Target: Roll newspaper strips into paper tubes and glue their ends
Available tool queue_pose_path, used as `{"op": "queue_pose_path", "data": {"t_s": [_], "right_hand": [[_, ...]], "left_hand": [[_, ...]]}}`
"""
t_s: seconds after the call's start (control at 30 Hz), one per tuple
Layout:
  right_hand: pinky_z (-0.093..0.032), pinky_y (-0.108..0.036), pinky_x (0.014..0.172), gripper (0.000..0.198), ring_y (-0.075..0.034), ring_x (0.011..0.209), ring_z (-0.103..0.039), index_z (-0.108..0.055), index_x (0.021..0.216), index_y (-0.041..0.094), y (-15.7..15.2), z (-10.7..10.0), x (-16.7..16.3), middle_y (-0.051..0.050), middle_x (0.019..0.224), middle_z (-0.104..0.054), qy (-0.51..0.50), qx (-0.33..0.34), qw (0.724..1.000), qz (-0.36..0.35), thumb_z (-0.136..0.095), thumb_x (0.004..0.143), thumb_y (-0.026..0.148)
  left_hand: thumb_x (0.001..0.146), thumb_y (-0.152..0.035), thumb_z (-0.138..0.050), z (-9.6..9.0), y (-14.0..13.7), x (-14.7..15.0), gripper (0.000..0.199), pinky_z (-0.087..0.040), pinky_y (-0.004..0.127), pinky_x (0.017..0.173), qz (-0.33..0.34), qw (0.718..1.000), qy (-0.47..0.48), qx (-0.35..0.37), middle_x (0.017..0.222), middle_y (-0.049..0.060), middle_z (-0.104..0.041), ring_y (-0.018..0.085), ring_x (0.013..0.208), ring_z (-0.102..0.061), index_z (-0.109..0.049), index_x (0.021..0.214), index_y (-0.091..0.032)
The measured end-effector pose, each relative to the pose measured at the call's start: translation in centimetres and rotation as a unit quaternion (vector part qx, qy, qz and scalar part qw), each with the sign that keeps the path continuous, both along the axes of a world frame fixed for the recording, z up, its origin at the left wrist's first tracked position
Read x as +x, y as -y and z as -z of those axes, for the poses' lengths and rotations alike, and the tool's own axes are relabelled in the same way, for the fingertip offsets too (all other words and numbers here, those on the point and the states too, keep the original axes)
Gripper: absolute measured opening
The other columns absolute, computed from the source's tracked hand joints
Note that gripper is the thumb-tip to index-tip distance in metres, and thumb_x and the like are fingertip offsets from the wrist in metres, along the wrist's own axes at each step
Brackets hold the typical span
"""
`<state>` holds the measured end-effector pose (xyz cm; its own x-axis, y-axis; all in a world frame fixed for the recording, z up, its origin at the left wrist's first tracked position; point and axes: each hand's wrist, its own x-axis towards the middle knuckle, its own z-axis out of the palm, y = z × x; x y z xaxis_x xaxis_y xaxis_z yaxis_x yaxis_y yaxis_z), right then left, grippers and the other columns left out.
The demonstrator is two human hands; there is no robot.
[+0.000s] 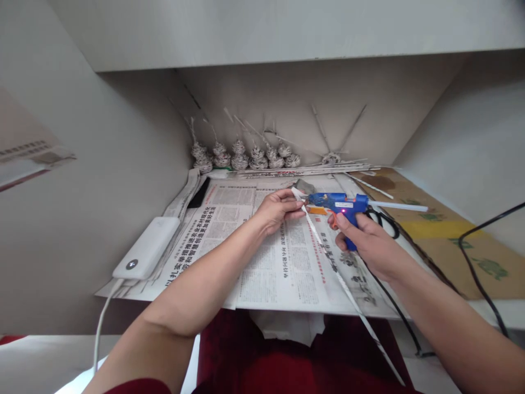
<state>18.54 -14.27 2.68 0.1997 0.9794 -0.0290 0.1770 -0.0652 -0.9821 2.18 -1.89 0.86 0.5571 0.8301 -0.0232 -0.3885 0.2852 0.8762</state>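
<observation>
Touching glue gun (334,203) nozzle — pinched paper strip (328,253)

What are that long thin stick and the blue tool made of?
The stick, pinched in the left hand, looks like tightly rolled newspaper: matte, with print showing. The glue gun in the right hand seems moulded plastic, smooth blue with an orange trigger.

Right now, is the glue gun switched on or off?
On. A small red light glows on the side of the blue glue gun, held in the right hand with its nozzle near the paper strip pinched by the left hand.
</observation>
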Motion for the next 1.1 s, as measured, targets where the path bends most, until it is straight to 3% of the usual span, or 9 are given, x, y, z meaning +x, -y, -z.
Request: {"op": "queue_pose_path", "data": {"t_s": [0.23, 0.7, 1.1], "right_hand": [[-0.033, -0.020, 0.040, 0.034, -0.005, 0.049, -0.044, -0.056, 0.087, 0.022, 0.2, -0.7, -0.2, 0.001, 0.087, -0.049, -0.079, -0.022, 0.997, 0.007, -0.061, 0.074, 0.053], [-0.035, -0.020, 0.043, 0.032, -0.005, 0.051, -0.044, -0.054, 0.085, 0.021, 0.5, -0.9, 0.3, 0.001, 0.086, -0.052, -0.054, 0.034, 0.997, 0.033, -0.059, 0.076, 0.051], [-0.035, -0.020, 0.043, 0.037, -0.005, 0.050, -0.044, -0.054, 0.087, 0.021, 0.0, 0.1, -0.6, 0.000, 0.088, -0.054, -0.059, -0.003, 0.998, 0.014, -0.060, 0.073, 0.055]], "left_hand": [[0.066, -0.004, -0.068, 0.0, -0.1, 0.0, 0.025, -0.056, 0.024, 0.064, 0.000, 1.000, -0.002, 0.006, 0.081, 0.005, -0.068, 0.016, 0.073, -0.067, -0.066, 0.090, -0.013], [0.068, -0.004, -0.067, 0.1, -0.2, -0.1, 0.027, -0.056, 0.023, 0.065, 0.005, 1.000, 0.004, -0.014, 0.082, 0.007, -0.069, 0.017, 0.075, -0.068, -0.066, 0.094, -0.014], [0.068, -0.004, -0.067, 0.0, -0.2, -0.2, 0.029, -0.056, 0.025, 0.068, 0.021, 1.000, -0.005, -0.004, 0.082, 0.006, -0.069, 0.016, 0.074, -0.068, -0.067, 0.095, -0.015]]}}
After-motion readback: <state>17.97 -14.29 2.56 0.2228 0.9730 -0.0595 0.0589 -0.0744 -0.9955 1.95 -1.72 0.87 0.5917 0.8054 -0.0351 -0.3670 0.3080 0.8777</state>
